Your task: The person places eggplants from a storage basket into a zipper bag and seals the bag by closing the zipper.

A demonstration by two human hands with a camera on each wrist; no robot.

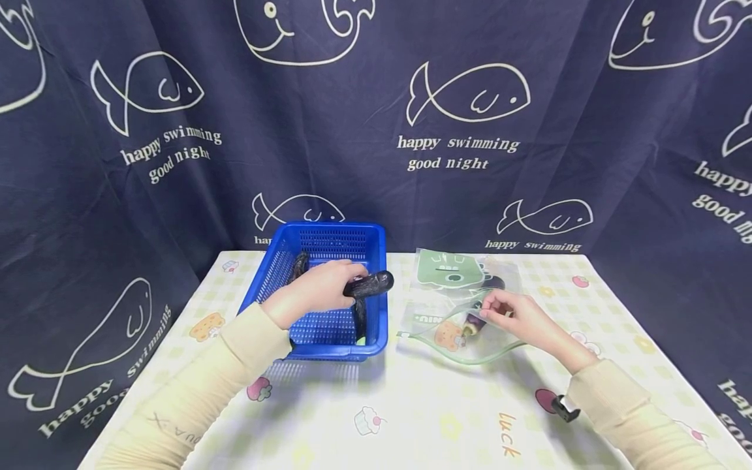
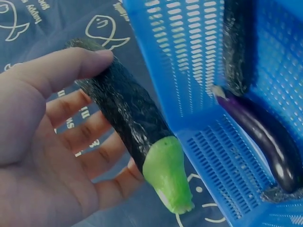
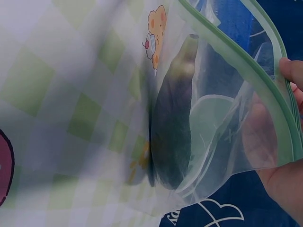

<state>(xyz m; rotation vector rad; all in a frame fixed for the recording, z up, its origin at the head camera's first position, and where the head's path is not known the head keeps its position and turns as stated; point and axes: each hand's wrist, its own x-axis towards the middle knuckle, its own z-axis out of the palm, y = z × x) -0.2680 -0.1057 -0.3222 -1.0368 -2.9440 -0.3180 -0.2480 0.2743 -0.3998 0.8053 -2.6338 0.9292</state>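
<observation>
My left hand (image 1: 322, 285) grips a dark, wrinkled eggplant (image 2: 124, 106) with a bright green cap, thumb on one side and fingers on the other. In the head view it is over the blue basket (image 1: 382, 326). Inside that basket lie a glossy purple eggplant (image 2: 265, 137) and another wrinkled black one (image 2: 238, 47). My right hand (image 1: 523, 316) pinches the green-edged rim of a clear zip bag (image 3: 227, 42), whose mouth gapes toward me. Within the bag rests an eggplant (image 3: 175, 113), its stem end toward the opening.
A pale checked cloth with printed pictures covers the table (image 1: 423, 418). Behind it hangs a dark blue curtain (image 1: 352, 130) with white fish drawings. A black strap piece (image 1: 565, 408) juts from the right sleeve.
</observation>
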